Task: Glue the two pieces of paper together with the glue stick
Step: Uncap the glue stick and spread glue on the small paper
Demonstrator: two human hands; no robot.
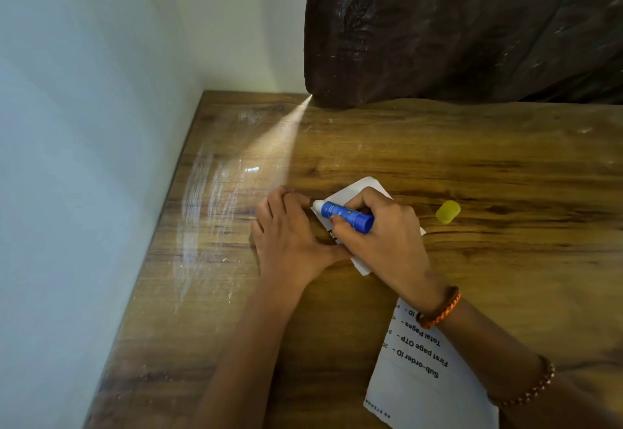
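My right hand (381,230) grips a blue glue stick (345,216), uncapped, its white tip pointing left and touching the left edge of a small white piece of paper (362,186). That paper lies on the wooden table (438,155), mostly hidden under my hands. My left hand (286,230) lies flat, fingers straight, pressing the paper's left side beside the glue tip. A second, larger piece of paper (418,371) with printed text lies nearer to me, partly under my right forearm.
The yellow glue cap (448,212) lies on its side right of my right hand. A white wall (84,159) borders the table's left edge. A dark brown curtain (472,24) hangs at the table's far edge.
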